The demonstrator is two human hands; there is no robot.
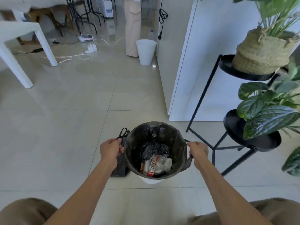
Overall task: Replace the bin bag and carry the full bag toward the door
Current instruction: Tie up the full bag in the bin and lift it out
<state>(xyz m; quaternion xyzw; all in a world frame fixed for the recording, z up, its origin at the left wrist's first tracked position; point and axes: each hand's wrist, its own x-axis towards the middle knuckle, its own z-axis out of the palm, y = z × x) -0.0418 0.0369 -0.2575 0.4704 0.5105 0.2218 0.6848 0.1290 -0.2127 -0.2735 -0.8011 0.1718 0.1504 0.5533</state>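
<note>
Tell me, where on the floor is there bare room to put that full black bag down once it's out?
The widest bare tiles lie left of the bin, between it and the white table, and ahead toward the white cabinet. Crowded: the plant stand close on the right; cables, a second bin and a standing person farther back.

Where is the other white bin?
In the head view, the far white bin stands on the floor up ahead, just right of a standing person's trouser legs and left of the wall.
</note>
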